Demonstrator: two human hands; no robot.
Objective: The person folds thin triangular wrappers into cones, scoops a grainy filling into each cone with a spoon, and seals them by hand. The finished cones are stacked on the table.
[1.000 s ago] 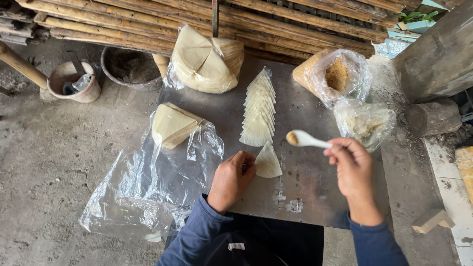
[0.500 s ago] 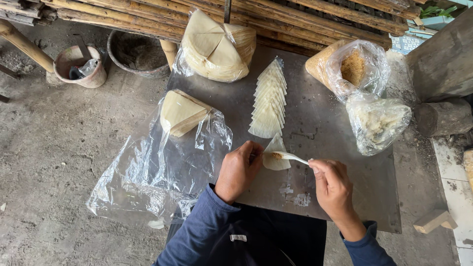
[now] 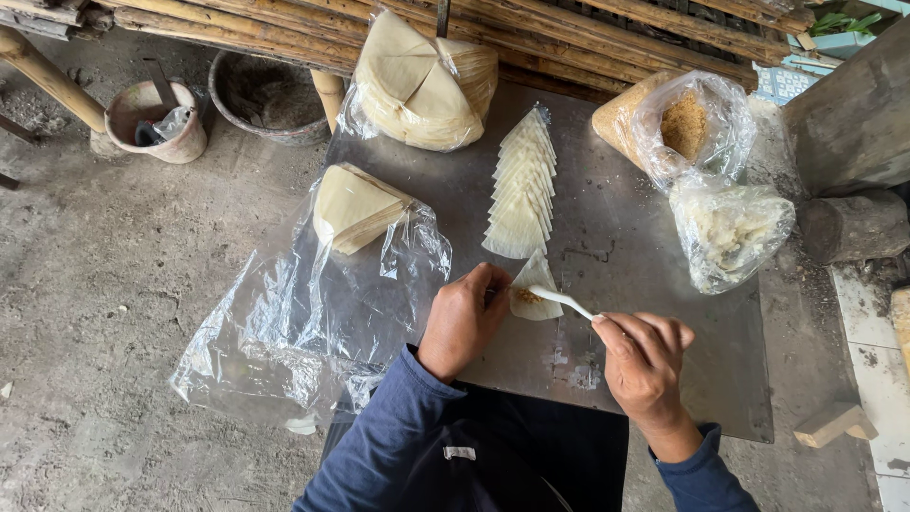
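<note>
My left hand (image 3: 464, 318) presses on the edge of a pale wedge-shaped wrapper (image 3: 536, 286) lying on the grey metal sheet (image 3: 654, 322). My right hand (image 3: 646, 365) holds a white plastic spoon (image 3: 562, 301) whose tip rests on the wrapper, where a small heap of brownish filling lies. Just beyond the wrapper, a row of overlapping wedge wrappers (image 3: 521, 185) runs away from me.
A stack of wrappers (image 3: 353, 207) sits on a spread clear plastic bag at the left. A bagged round stack (image 3: 419, 81) stands at the back. Two open bags hold brown crumbs (image 3: 682, 123) and white filling (image 3: 728, 232). Bamboo poles (image 3: 284, 33), a pot (image 3: 156, 118) and a basin (image 3: 270, 95) lie beyond.
My right hand has brought the spoon from beside the bags down to the wrapper and put filling on it. My left hand has stayed on the wrapper.
</note>
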